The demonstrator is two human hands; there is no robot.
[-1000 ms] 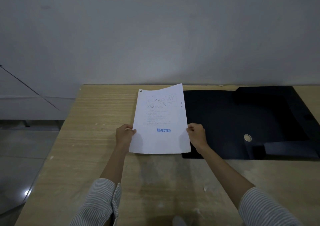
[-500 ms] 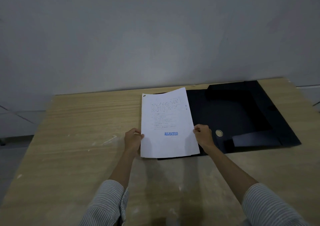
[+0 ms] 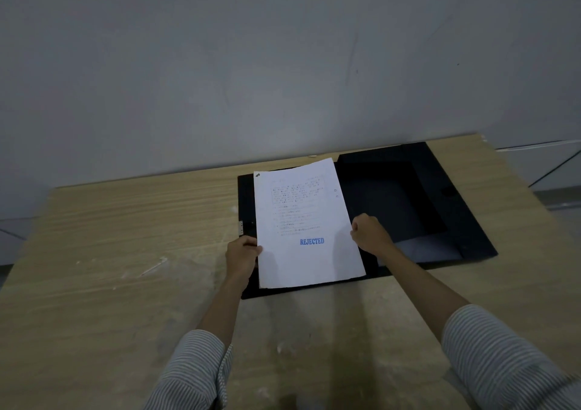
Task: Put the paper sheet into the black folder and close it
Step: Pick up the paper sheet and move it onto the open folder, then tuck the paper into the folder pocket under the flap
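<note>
A white paper sheet with printed text and a blue "REJECTED" stamp hangs just over the left half of the open black folder. My left hand pinches the sheet's left edge and my right hand pinches its right edge. The folder lies flat and open on the wooden table, its black border showing to the left of and below the sheet. Its right half has raised flaps and a pale inner pocket. The sheet hides the folder's left panel.
A grey wall stands right behind the table's far edge. The table's right edge lies just beyond the folder. Pale scuff marks dot the wood left of my hands. Striped sleeves cover both forearms near the bottom of the view.
Both hands have carried the sheet to the right, from beside the folder to over its left half. The camera has turned, so the table's right end shows.
</note>
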